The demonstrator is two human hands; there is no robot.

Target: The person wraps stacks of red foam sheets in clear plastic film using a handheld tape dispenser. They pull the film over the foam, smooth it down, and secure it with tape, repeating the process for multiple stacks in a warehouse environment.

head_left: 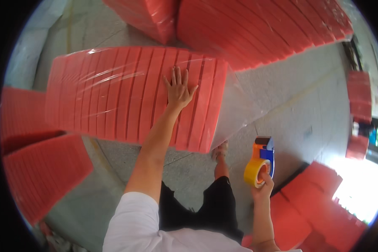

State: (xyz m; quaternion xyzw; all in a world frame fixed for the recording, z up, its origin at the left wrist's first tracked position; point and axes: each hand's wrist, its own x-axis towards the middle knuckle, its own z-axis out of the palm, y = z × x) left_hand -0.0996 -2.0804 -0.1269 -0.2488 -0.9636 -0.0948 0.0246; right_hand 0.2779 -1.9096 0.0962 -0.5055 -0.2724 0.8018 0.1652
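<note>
In front of me lies a long bundle of red foam slabs (109,92), standing side by side in clear plastic wrap. My left hand (180,90) rests on top of it toward its right end, fingers spread and palm down. Past that end, the loose clear plastic film (235,109) sticks out beyond the slabs. Off to the right, my right hand (262,187) grips a tape dispenser (266,153) in orange and blue, loaded with a roll of yellow tape (253,173). The dispenser is held apart from the bundle, its head pointing away from me.
More wrapped red foam bundles (256,29) stand at the far side, close behind mine. Others (50,168) sit at the left, and red foam blocks (311,201) are stacked at the lower right. Grey concrete floor (306,109) with a yellow line runs between them.
</note>
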